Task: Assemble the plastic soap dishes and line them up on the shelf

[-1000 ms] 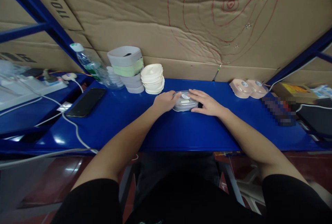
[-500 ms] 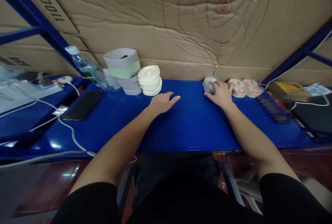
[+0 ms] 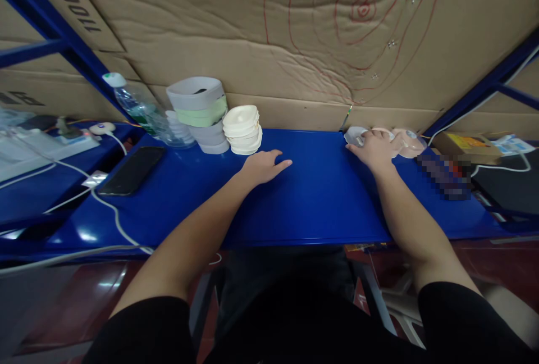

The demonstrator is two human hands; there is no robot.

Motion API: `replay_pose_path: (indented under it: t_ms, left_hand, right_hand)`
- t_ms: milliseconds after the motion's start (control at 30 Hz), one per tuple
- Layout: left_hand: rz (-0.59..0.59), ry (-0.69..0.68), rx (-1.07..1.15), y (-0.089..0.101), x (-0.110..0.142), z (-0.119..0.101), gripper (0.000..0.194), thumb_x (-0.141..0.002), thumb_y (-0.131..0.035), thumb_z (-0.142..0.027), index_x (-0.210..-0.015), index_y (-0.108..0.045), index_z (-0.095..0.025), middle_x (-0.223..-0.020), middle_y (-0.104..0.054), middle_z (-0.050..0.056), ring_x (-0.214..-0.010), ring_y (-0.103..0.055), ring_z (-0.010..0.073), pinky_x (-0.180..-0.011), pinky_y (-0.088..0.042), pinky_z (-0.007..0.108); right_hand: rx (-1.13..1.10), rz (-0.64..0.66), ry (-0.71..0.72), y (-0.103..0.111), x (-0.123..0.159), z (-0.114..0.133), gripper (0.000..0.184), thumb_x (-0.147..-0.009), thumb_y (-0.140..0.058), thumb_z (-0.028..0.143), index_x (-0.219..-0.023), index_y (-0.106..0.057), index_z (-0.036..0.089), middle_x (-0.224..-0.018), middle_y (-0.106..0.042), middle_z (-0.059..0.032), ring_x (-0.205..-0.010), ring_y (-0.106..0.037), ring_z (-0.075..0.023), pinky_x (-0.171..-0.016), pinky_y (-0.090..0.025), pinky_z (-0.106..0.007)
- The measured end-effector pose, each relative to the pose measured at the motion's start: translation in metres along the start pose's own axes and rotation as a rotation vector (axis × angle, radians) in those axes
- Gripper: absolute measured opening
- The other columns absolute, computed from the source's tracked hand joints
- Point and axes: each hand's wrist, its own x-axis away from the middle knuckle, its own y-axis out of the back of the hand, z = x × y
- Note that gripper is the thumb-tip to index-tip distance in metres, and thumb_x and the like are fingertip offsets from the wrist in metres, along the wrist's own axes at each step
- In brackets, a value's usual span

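Observation:
My right hand (image 3: pixel 374 150) is curled over a pale translucent container (image 3: pixel 356 135) at the back of the blue table, its fingers covering much of the piece. Right beside it stand pinkish containers (image 3: pixel 409 144), partly hidden by this hand. My left hand (image 3: pixel 266 166) rests over the table with thumb and fingers apart, holding nothing. Just behind the left hand is a stack of cream-coloured lid-like pieces (image 3: pixel 243 131). Left of that stack, grey and green cup-like bowls (image 3: pixel 204 111) are stacked up, with a small dark thing in the top one.
A clear bottle (image 3: pixel 141 108) with a white cap leans beside the bowls. A black phone (image 3: pixel 133 171) and white cables (image 3: pixel 115 215) lie on the left of the blue table (image 3: pixel 303 201). A cardboard box (image 3: pixel 469 148) stands on the right. Cardboard (image 3: pixel 210 32) walls the back.
My right hand has slid to the right along the back of the table, and the pale translucent container has moved with it, closer to the pinkish ones. My left hand stays in place.

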Motion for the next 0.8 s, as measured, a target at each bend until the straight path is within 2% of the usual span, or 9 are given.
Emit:
replay_pose_path:
  t_ms: [67, 167, 267, 367, 500, 633, 800]
  left_hand:
    - [-0.005, -0.007, 0.009, 0.001, 0.001, -0.001, 0.074, -0.102, -0.047, -0.073, -0.15, -0.065, -0.019, -0.102, -0.081, 0.012, -0.112, -0.076, 0.0353, -0.097, -0.054, 0.042]
    - [-0.061, -0.025, 0.021, 0.006, 0.003, -0.004, 0.066, -0.103, -0.053, -0.066, -0.149, -0.065, -0.019, -0.098, -0.081, 0.009, -0.104, -0.077, 0.0316, -0.09, -0.055, 0.038]
    - [-0.23, -0.037, 0.029, 0.015, 0.006, -0.005, 0.056, -0.104, -0.059, -0.055, -0.146, -0.066, -0.02, -0.093, -0.081, 0.006, -0.096, -0.077, 0.0277, -0.085, -0.054, 0.036]
    - [-0.44, 0.004, 0.038, 0.027, 0.01, -0.001, 0.047, -0.103, -0.063, -0.049, -0.142, -0.069, -0.022, -0.093, -0.08, 0.005, -0.097, -0.077, 0.0266, -0.086, -0.054, 0.035]
    - [-0.632, 0.126, 0.061, 0.041, 0.008, 0.018, 0.052, -0.102, -0.063, -0.046, -0.148, -0.063, -0.022, -0.091, -0.08, 0.006, -0.098, -0.077, 0.0283, -0.091, -0.055, 0.038]
    - [-0.674, 0.197, 0.058, 0.045, 0.001, 0.04, 0.06, -0.1, -0.062, -0.048, -0.153, -0.058, -0.019, -0.093, -0.08, 0.008, -0.102, -0.076, 0.032, -0.095, -0.056, 0.042]
    - [-0.618, 0.26, 0.02, 0.043, -0.003, 0.049, 0.051, -0.103, -0.055, -0.045, -0.146, -0.066, -0.02, -0.104, -0.081, 0.013, -0.108, -0.075, 0.0369, -0.099, -0.056, 0.05]
  right_hand:
    - [-0.027, -0.013, 0.005, -0.001, -0.001, -0.004, 0.059, -0.09, -0.068, 0.067, -0.115, -0.079, 0.014, -0.133, -0.072, -0.0265, -0.133, -0.055, -0.0515, -0.117, -0.022, -0.085]
    - [-0.118, -0.047, 0.072, -0.004, 0.0, 0.0, 0.06, -0.093, -0.066, 0.065, -0.125, -0.077, 0.016, -0.146, -0.068, -0.0243, -0.141, -0.052, -0.0517, -0.118, -0.021, -0.086]
    - [-0.236, -0.057, 0.192, -0.008, 0.004, 0.014, 0.059, -0.095, -0.066, 0.062, -0.134, -0.074, 0.018, -0.154, -0.065, -0.0214, -0.147, -0.05, -0.0497, -0.121, -0.022, -0.084]
    - [-0.348, -0.02, 0.351, -0.012, 0.01, 0.033, 0.058, -0.097, -0.066, 0.061, -0.135, -0.074, 0.018, -0.155, -0.065, -0.0213, -0.149, -0.052, -0.0466, -0.124, -0.028, -0.077]
    - [-0.462, 0.07, 0.583, -0.02, 0.016, 0.048, 0.056, -0.096, -0.068, 0.062, -0.133, -0.075, 0.02, -0.157, -0.064, -0.0184, -0.152, -0.052, -0.0423, -0.125, -0.041, -0.066]
    - [-0.514, 0.171, 0.693, -0.029, 0.016, 0.05, 0.052, -0.097, -0.069, 0.061, -0.133, -0.075, 0.023, -0.159, -0.063, -0.0155, -0.151, -0.055, -0.0415, -0.124, -0.043, -0.068]
    - [-0.54, 0.216, 0.684, -0.034, 0.015, 0.046, 0.055, -0.099, -0.068, 0.062, -0.135, -0.074, 0.021, -0.156, -0.064, -0.0177, -0.146, -0.059, -0.0427, -0.122, -0.047, -0.068]
